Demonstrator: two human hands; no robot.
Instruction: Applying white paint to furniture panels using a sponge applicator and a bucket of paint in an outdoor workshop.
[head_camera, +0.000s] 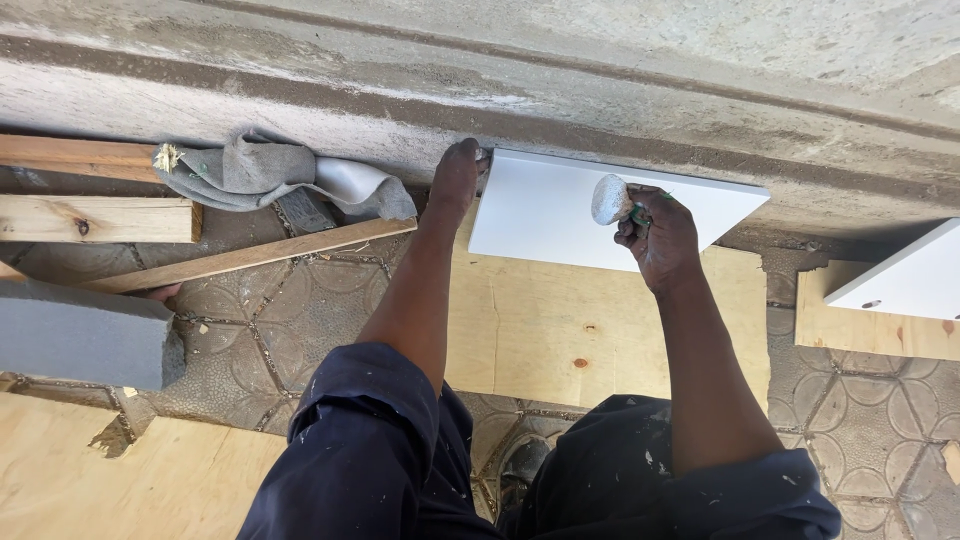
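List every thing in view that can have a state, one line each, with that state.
left hand: gripping the white panel's left corner.
right hand: closed around a pale pad, pressed on the panel.
pale pad: held in the fist, touching the panel.
white panel: lying flat on a plywood sheet, against the concrete ledge.
plywood sheet: flat on the tiled floor.
grey cloth: crumpled, draped over timber.
second white panel: flat on another board, partly out of frame.

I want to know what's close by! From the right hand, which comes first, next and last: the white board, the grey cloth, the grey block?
From the right hand:
1. White board, right under it.
2. Grey cloth, away to the left by the wall.
3. Grey block, farthest, at the left edge.
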